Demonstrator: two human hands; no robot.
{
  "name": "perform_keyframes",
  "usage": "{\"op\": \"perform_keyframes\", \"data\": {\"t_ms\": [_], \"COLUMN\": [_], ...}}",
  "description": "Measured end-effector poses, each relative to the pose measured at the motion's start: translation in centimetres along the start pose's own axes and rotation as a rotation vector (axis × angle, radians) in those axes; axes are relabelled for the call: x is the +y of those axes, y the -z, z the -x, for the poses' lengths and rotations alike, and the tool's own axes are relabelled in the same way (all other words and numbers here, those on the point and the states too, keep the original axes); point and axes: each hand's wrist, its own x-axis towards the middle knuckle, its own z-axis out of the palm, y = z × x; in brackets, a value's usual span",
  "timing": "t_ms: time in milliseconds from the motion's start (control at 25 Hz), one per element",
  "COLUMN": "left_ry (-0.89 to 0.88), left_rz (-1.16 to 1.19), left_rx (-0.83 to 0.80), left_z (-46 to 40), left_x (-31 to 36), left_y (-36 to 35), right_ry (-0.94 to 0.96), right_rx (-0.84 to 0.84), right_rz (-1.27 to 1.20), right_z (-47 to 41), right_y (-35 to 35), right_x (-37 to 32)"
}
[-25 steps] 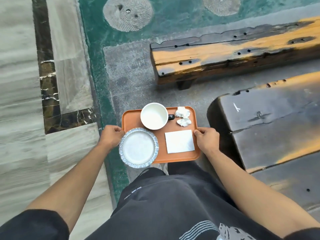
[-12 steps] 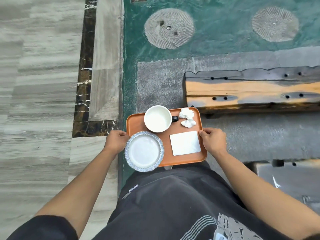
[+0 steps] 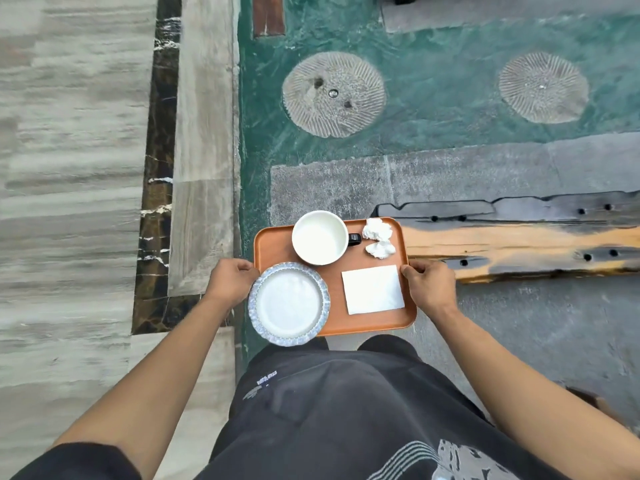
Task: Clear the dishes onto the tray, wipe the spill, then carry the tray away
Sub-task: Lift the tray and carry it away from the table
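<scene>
The left hand [image 3: 231, 280] is curling its fingers [image 3: 244, 266] over the left rim of the orange tray [image 3: 277, 242], and the right hand [image 3: 430, 286] is clamping its fingers [image 3: 412, 270] on the right rim, so the tray is hanging level between them, out in front of the body. Nearest the left fingers, the blue-rimmed plate [image 3: 289, 304] is jutting past the tray's near-left corner; a tilt toward that side looks likely to send it sliding off. Just inside the right fingers, the flat white napkin [image 3: 373, 289] is lying loose, and a draught or quick step could lift it. Beyond the fingers, the white cup [image 3: 319, 241] is standing upright mid-tray, apt to tip if the tray jolts, with two crumpled tissues [image 3: 378, 238] sitting loose to its right. Past the right fingers, a weathered wooden bench [image 3: 519, 244] is crowding the tray's far-right corner and could catch it. Farther off, round stone discs [image 3: 333, 94] are sitting in the green floor ahead.
</scene>
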Motion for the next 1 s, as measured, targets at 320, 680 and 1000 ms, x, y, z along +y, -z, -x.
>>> {"op": "perform_keyframes", "data": {"t_ms": [320, 680, 1000], "left_ry": [-0.070, -0.047, -0.041], "left_rz": [-0.021, 0.026, 0.012], "left_rx": [-0.048, -0.115, -0.060], "left_z": [-16.4, -32.0, -43.2], "left_x": [10.3, 23.5, 39.5], "left_y": [7.2, 9.2, 10.2], "right_ry": [-0.077, -0.111, -0.097], "right_rx": [0.105, 0.093, 0.082], "right_rz": [-0.023, -0.058, -0.127], "right_z": [-11.5, -29.4, -45.5], "right_y": [-1.9, -0.7, 5.0], "right_x": [-12.7, -22.6, -32.3]}}
